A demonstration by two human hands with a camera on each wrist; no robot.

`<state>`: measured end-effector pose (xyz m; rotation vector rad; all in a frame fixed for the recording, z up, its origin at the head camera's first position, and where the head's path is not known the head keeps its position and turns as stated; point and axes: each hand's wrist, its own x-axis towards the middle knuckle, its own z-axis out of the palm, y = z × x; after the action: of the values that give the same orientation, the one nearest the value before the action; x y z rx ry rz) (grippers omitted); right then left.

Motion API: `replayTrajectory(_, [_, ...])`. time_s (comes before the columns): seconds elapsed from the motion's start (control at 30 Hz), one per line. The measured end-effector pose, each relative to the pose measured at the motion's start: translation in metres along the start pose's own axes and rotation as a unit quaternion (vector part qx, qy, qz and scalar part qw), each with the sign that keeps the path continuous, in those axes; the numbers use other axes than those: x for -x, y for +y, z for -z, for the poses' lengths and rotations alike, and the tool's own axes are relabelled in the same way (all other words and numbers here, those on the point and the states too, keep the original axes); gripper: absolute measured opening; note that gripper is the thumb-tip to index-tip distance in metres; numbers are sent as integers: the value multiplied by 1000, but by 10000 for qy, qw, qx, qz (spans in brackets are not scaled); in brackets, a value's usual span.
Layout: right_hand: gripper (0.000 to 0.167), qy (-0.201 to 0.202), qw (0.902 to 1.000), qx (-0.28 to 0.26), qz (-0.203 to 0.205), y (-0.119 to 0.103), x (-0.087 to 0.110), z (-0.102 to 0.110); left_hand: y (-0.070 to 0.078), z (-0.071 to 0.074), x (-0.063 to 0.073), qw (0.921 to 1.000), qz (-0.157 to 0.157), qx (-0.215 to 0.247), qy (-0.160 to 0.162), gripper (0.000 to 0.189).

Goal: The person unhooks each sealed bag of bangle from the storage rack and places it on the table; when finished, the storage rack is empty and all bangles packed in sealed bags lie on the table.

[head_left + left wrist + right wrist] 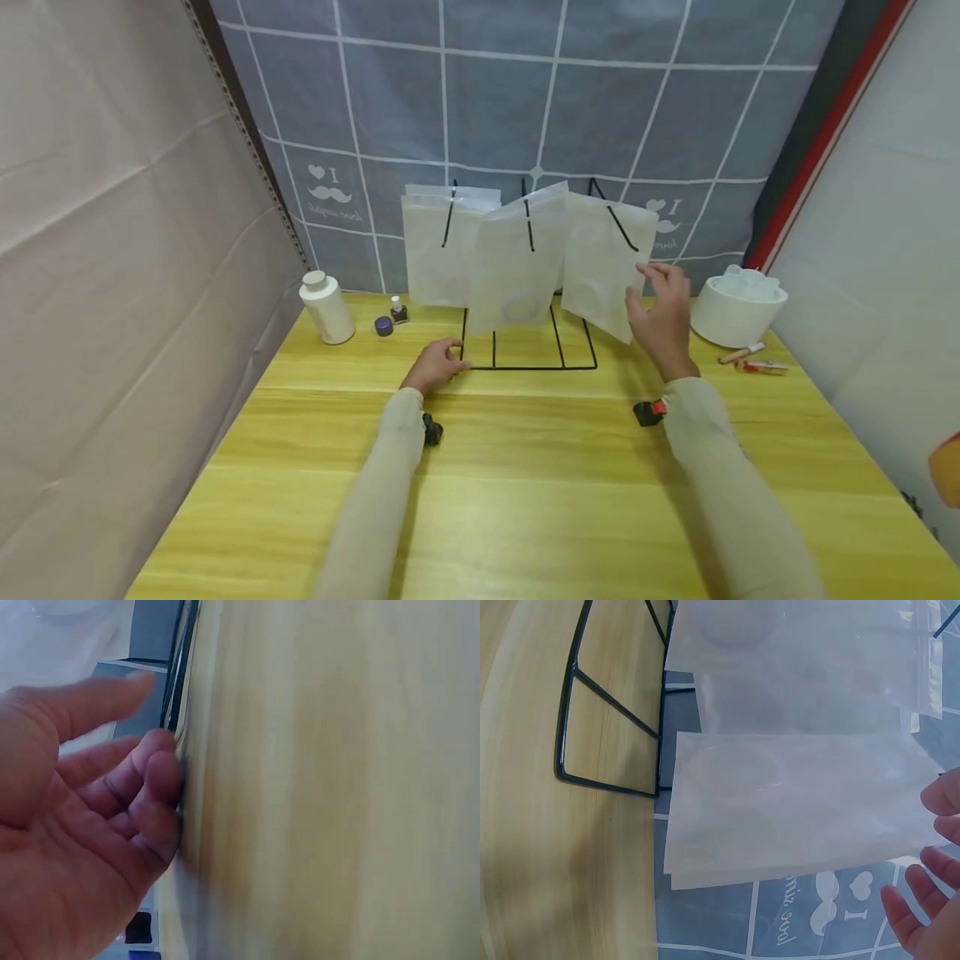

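Observation:
A black wire rack [525, 367] stands on the table with several pale translucent plastic bags hanging from its prongs. My left hand [435, 365] is at the rack's front left corner. In the left wrist view its thumb [112, 701] stays apart from the loosely bent fingers [161, 776], whose tips lie right by the wire. Beside the rightmost bag [603, 258] is my right hand [663, 317], its fingers parted and overlapping the bag's side edge. The right wrist view shows that bag [795, 802] hanging in layers, with the spread fingers [930, 892] at its upper end.
A white bottle [327, 308], a purple lid [383, 326] and a small dark bottle [399, 312] stand at the left. On the right are a round white container [735, 312] and slim sticks [761, 367]. A grey checked cloth [495, 108] hangs behind the rack.

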<state>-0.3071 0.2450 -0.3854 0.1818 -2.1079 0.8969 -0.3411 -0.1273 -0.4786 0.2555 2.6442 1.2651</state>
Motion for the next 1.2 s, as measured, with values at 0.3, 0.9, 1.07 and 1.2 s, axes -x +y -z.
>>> replayTrajectory(0.3, [33, 63, 9999, -153, 4, -6, 0, -6, 2, -7, -7, 9993, 331, -12, 179, 59])
replayTrajectory(0.9, [47, -970, 9903, -831, -555, 9, -11, -14, 8, -11, -4, 9975, 611, -24, 353, 56])
replayTrajectory(1.07, [47, -847, 9917, -895, -373, 11, -12, -14, 11, -10, -2, 9971, 641, 12, 403, 55])
replayTrajectory(1.2, [45, -723, 9921, -1005, -207, 12, -8, -11, 13, -10, -1, 9970, 656, -82, 397, 54])
